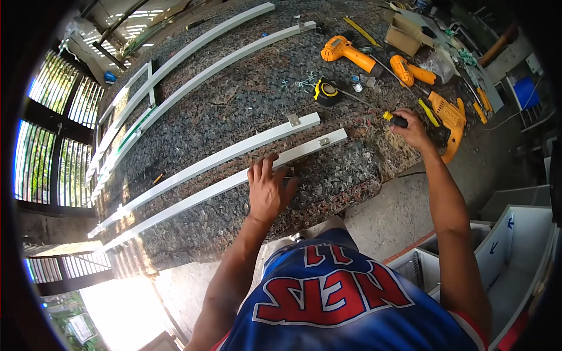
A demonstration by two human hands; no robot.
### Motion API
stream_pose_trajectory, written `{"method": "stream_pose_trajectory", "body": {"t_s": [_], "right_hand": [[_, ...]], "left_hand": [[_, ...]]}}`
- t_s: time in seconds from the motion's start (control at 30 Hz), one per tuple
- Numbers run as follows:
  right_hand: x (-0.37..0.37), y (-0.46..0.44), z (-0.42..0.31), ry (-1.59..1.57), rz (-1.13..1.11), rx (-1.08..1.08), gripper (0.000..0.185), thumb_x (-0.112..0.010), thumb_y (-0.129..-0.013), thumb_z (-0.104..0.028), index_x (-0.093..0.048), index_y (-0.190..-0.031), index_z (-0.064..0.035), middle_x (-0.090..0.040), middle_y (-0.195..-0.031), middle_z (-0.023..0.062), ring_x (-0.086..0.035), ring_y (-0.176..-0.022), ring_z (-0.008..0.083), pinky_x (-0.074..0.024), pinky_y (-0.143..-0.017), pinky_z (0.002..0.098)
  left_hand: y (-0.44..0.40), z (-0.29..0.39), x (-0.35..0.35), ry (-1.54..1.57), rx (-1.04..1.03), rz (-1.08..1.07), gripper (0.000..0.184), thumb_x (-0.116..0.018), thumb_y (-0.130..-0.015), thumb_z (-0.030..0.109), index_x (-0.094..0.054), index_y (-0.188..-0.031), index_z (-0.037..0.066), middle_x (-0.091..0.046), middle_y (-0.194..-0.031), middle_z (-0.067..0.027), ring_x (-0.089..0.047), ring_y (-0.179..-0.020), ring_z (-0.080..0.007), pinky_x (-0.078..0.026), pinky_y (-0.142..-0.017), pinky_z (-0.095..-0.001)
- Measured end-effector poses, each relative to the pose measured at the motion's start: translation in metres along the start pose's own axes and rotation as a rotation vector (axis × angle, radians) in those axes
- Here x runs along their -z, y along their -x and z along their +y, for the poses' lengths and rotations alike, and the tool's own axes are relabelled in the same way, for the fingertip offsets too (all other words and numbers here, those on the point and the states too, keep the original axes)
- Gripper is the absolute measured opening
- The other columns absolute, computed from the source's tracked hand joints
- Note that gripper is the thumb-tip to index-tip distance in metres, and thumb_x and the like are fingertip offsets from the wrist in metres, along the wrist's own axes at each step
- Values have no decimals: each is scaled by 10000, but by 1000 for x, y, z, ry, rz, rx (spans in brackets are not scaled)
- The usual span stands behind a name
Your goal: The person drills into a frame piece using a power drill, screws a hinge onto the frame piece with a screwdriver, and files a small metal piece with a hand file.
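Observation:
My right hand (413, 130) is closed around the black and yellow handle of a screwdriver (398, 120), whose long shaft points toward the tape measure (326, 92). My left hand (269, 184) grips the nearest white bar (219, 186) with its fingers bent over it. By that thumb is a small metal bracket (290, 172), partly hidden. Another small metal bracket (324, 141) sits near the bar's right end. Just beyond lies a second white bar (234, 145), with a metal plate (294, 120) near its end.
Two long white bars (199, 82) lie farther back on the rough dark tabletop (234, 99). Orange power drills (351, 54), a yellow corded drill (448, 117), loose screws (307, 82) and a cardboard box (403, 36) are at the right. White cabinet boxes (518, 251) stand behind my right arm.

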State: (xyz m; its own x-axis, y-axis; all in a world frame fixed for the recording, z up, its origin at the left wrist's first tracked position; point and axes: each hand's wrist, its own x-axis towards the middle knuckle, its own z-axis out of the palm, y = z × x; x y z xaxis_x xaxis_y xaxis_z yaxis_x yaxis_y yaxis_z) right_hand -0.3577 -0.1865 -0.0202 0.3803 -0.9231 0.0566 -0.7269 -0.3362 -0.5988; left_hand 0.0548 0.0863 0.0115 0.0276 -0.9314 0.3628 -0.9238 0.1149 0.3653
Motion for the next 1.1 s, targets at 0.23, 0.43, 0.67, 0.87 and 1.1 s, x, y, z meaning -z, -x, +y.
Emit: {"method": "stream_pose_trajectory", "body": {"t_s": [0.23, 0.43, 0.67, 0.87, 1.1], "right_hand": [[8, 3, -8, 44, -25, 37, 540, -841, -805, -330, -669, -1234, -53, -583, -1360, 100, -537, -1278, 312, -440, -1082, 431], [3, 8, -2, 90, 55, 159, 532, -833, -822, -333, -661, -1256, -80, -576, -1353, 102, -542, -1260, 330, -448, -1061, 462], [5, 10, -9, 78, 22, 147, 500, -805, -852, -308, -652, -1280, -101, -565, -1364, 90, -530, -1266, 345, -393, -1081, 525], [11, 9, -6, 28, -38, 178, 500, -797, -857, -293, -643, -1285, -86, -561, -1367, 103, -527, -1265, 358, -408, -1071, 522], [14, 7, -4, 37, -66, 198, 502, -790, -861, -293, -636, -1290, -82, -558, -1372, 102, -521, -1270, 355, -403, -1075, 522]], "left_hand": [[0, 25, -8, 69, 10, 120, 159, -765, -856, 149, -738, -995, 77, -578, -1350, -148, -543, -1245, -388, -446, -1030, -502], [-64, 62, -32, 356, 52, 140, 223, -768, -869, 134, -701, -1064, 49, -711, -1147, -149, -658, -1106, -368, -521, -949, -452], [-77, 65, -60, 181, 67, 119, 331, -741, -884, 141, -666, -1196, 60, -722, -1128, -153, -659, -1080, -372, -508, -960, -452], [-80, 56, -53, 313, 209, -26, 450, -750, -865, 159, -641, -1287, 47, -703, -1198, -180, -677, -1108, -375, -525, -960, -433], [-83, 58, -51, 310, 274, -48, 490, -766, -858, 197, -638, -1311, 59, -705, -1193, -197, -683, -1100, -369, -527, -953, -432]]}}
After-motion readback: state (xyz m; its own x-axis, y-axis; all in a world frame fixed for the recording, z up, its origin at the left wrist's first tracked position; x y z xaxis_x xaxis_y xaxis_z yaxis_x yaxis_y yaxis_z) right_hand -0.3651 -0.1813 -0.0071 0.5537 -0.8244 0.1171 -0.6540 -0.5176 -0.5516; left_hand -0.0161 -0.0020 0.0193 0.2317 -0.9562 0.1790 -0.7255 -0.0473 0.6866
